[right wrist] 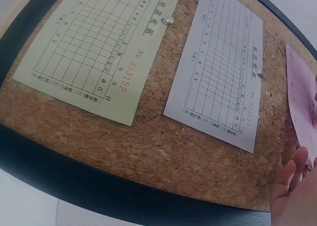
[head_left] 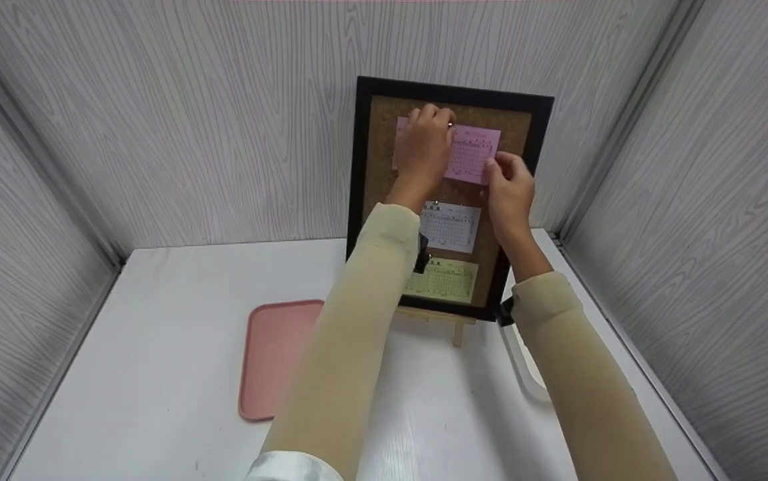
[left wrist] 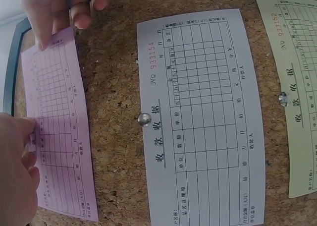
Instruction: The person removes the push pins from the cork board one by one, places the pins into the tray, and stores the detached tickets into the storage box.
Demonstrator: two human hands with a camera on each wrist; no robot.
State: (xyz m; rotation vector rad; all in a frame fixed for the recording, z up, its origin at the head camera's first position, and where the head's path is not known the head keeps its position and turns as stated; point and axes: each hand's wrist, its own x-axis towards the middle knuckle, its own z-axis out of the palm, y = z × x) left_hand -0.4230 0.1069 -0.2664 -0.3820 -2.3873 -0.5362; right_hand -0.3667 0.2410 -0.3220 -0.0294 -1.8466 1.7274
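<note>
A pink receipt slip (head_left: 474, 155) lies against the upper part of a black-framed cork board (head_left: 517, 120). Over the slip's top edge, my left hand (head_left: 424, 143) pinches a small silver push pin (head_left: 451, 124); the hand covers the slip's left half. My right hand (head_left: 512, 190) pinches the slip's right edge between thumb and fingers. In the left wrist view, both hands touch the pink slip (left wrist: 64, 137). Below it, a white receipt slip (left wrist: 203, 122) and a yellow-green one (right wrist: 99, 47) are each fixed by a silver pin at the top edge.
The board leans on a wooden easel (head_left: 457, 332) on a white table (head_left: 177, 347). A pink tray (head_left: 277, 361) lies left of my left forearm. Partly hidden behind my right forearm is a white tray (head_left: 524, 374). Grey wood-grain walls stand at the back and both sides.
</note>
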